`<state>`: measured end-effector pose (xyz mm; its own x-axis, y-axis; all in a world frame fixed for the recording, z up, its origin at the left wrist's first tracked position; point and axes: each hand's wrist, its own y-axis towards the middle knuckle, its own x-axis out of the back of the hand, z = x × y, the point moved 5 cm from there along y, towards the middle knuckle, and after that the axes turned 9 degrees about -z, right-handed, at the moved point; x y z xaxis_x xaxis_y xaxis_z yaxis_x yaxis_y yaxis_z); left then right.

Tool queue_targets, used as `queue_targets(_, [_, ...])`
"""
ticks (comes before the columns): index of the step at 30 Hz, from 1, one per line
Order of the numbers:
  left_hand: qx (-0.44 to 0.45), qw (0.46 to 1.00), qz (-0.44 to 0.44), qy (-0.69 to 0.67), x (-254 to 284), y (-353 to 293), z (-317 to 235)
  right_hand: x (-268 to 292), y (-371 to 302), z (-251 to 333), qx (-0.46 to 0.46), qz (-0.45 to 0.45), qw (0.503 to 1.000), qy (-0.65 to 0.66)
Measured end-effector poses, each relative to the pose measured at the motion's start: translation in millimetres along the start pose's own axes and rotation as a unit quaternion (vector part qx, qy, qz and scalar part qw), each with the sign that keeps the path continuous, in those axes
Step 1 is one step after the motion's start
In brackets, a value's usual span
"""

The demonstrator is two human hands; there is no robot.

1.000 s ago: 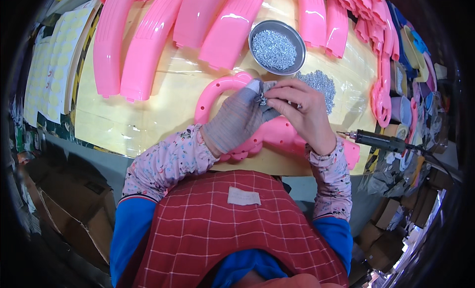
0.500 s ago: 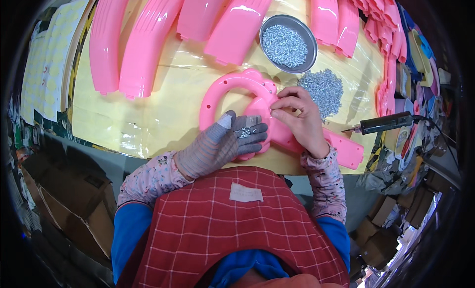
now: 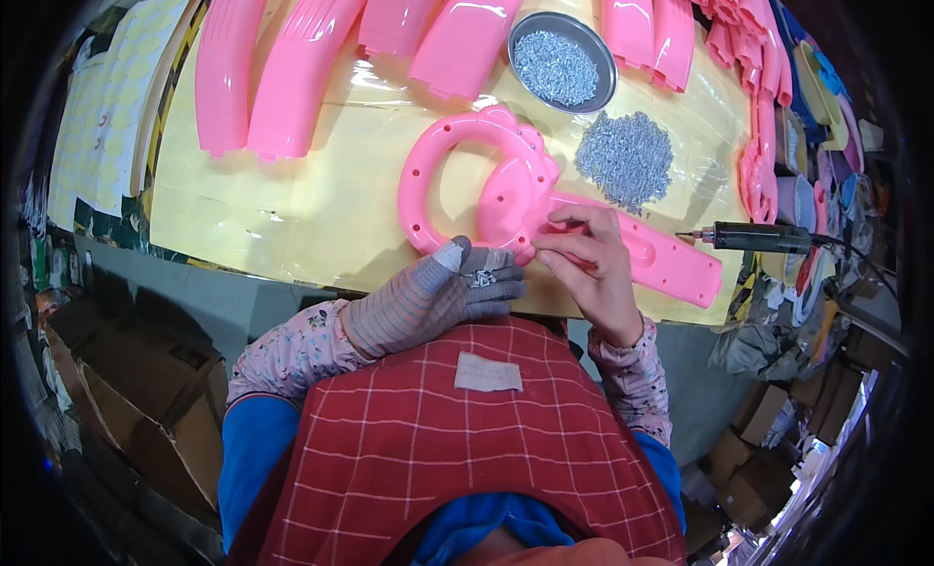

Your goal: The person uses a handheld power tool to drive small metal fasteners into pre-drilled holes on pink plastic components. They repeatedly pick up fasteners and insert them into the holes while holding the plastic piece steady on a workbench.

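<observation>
gloved left hand point(image 3: 418, 299) loosely open, small screws point(image 3: 484, 277) on its fingers, bare right hand point(image 3: 592, 266) nearly pinched, hold unclear, at the lower edge of a pink ring-shaped part point(image 3: 501, 211) on the yellow table point(image 3: 311, 216)

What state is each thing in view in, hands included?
Pink ring part: lying flat, holes facing up
Left hand: gloved, palm up, loosely cupped
Small screws: resting in the left hand
Right hand: bare, fingertips at the part; whether gripping anything is unclear
Grey bowl: upright, holding many more screws
Screw pile: loose, beside the bowl
Screwdriver: cord attached, out of hand
Curved pink pieces: lying untouched
</observation>
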<state>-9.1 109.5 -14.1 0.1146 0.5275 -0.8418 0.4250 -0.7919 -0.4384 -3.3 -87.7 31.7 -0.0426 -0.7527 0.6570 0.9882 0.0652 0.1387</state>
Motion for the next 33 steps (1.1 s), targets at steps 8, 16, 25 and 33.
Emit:
queue_targets(8, [0.025,0.999,-0.039,0.027,0.1,0.6,2.1,-13.1,11.4,2.6,0.038,0.023,0.999,-0.014])
queue_targets(16, [0.034,0.998,0.049,0.009,-33.1,52.4,0.5,18.9,-2.4,-15.1,-0.033,0.011,0.996,0.081])
queue_targets(25, [0.078,0.995,0.015,0.058,-24.5,62.3,0.1,32.7,20.4,-41.6,-0.029,-0.077,0.996,-0.034])
queue_targets(33, [0.03,0.994,0.096,0.04,-51.3,56.8,5.6,28.6,-18.5,-1.8,0.074,-0.063,0.994,-0.056])
